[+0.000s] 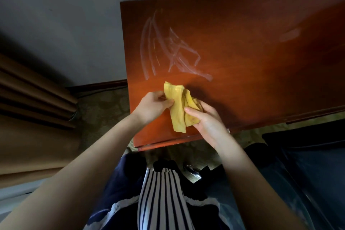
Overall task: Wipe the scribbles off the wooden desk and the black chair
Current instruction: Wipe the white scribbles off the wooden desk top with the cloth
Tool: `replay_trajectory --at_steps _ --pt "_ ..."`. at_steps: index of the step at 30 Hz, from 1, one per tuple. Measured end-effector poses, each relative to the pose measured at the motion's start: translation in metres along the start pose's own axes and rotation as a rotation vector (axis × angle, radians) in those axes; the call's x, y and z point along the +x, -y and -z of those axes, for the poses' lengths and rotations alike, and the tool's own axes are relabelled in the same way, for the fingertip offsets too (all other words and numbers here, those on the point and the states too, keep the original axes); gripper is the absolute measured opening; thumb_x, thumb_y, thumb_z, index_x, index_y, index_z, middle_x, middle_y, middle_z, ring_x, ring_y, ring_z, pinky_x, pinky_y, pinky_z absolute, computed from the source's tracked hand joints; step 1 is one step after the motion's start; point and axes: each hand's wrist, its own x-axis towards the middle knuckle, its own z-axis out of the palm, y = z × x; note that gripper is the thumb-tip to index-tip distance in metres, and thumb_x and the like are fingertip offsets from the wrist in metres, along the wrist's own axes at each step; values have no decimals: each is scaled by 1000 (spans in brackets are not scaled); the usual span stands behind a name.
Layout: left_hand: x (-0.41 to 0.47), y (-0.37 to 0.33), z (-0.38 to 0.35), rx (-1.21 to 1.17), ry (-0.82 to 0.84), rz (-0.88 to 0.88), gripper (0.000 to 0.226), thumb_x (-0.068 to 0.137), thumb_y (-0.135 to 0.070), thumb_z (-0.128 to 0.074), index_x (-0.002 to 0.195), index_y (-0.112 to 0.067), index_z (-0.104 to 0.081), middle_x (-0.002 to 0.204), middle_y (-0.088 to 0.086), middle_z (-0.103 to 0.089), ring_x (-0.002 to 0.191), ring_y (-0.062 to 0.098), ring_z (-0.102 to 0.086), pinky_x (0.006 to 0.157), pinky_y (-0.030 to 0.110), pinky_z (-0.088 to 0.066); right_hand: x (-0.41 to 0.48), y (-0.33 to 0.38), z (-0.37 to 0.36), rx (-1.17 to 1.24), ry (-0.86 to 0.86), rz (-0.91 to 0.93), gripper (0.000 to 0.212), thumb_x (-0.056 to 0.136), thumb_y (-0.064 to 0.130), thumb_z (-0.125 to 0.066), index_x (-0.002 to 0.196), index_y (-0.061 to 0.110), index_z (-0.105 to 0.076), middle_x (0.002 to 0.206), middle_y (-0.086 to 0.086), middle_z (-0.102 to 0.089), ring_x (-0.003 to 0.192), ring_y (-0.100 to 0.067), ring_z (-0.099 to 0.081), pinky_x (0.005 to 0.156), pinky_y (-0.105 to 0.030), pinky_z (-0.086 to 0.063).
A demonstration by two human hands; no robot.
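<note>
Stripes closest to the camera: a navy-and-white striped top (162, 201) over dark clothing, right at the bottom of the view. Off to the person's right sits the black chair (308, 158), its dark seat just beside the near edge of the wood. Whether there are marks on it is too dim to tell.

Both bare arms reach forward and meet over the near left part of the tabletop (261, 80). The left hand (151, 106) pinches the left edge of a yellow cloth (178, 110) between thumb and fingers. The right hand (207, 119) has its fingers curled round the bunched-up right side, thumb lying on top. The cloth hangs crumpled between the two hands with one end drooping toward the near edge. Can't tell if it's actually touching the wood.

Just beyond the cloth are the scribbles (168, 50) — a tangle of whitish strokes on the reddish-brown surface, toward the left side. A fainter pale smudge (290, 34) sits well apart on the far right.

Past the left edge there's patterned carpet (104, 110), a brown pleated curtain (28, 99) on the left, and a pale wall (74, 24) behind it all.
</note>
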Motion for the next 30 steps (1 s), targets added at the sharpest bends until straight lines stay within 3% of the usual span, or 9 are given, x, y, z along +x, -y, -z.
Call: replay_trajectory --at_steps 5,7,9,12,17,21,23,26,30 --pt "6 9 -7 59 -31 110 38 91 -27 -59 127 -15 -55 104 2 -68 101 14 -59 80 19 -40 7 14 20 -693 -438 340 32 81 9 -69 111 18 -67 97 4 -71 89 -12 -65 84 -26 -51" --pt "7 13 -6 113 -42 123 34 92 -28 -57 125 -18 -57 103 0 -64 99 15 -58 82 22 -42 9 21 33 -1069 -608 517 35 79 8 -70 113 17 -66 98 0 -69 87 -19 -64 76 -28 -49" --pt "8 19 -4 191 -52 133 30 92 -30 -56 121 -22 -60 100 -4 -61 102 18 -57 94 29 -44 13 20 44 -1324 -663 595 41 77 5 -72 115 16 -66 97 -5 -66 85 -28 -63 69 -34 -50" --pt "10 30 -1 322 -81 124 29 91 -34 -54 119 -29 -59 110 -9 -61 117 22 -51 106 45 -35 22 4 52 -1601 -546 616 45 69 11 -80 111 18 -68 90 -6 -65 83 -31 -61 67 -37 -49" --pt "7 37 5 681 -81 62 42 94 -37 -48 135 -29 -46 147 0 -35 135 28 -30 113 51 -10 29 -18 53 -1653 -434 675 49 74 47 -73 114 20 -66 116 -5 -57 111 -28 -49 91 -44 -40" --pt "6 44 13 885 -15 56 61 96 -39 -45 150 -24 -19 160 -1 0 146 23 -4 114 55 4 43 -17 54 -1552 -414 569 60 84 31 -68 136 10 -47 143 -10 -43 136 -29 -34 107 -44 -32" --pt "7 47 17 971 15 62 68 97 -40 -42 152 -22 -6 159 -2 12 147 19 4 113 54 6 52 -20 53 -1620 -409 585 51 86 22 -67 133 7 -52 144 -10 -45 138 -29 -33 108 -44 -32" --pt "9 50 22 1028 52 89 71 97 -43 -38 152 -20 2 158 -2 15 146 16 8 113 52 9 65 -21 49 -1673 -460 602 43 87 15 -66 128 6 -58 140 -10 -50 134 -29 -40 106 -43 -34" --pt "10 51 25 1068 113 95 70 98 -46 -32 152 -18 4 159 -1 12 146 16 9 113 54 9 92 -3 39 -1649 -420 491 46 98 19 -48 143 13 -41 153 -3 -32 142 -22 -24 113 -37 -24"
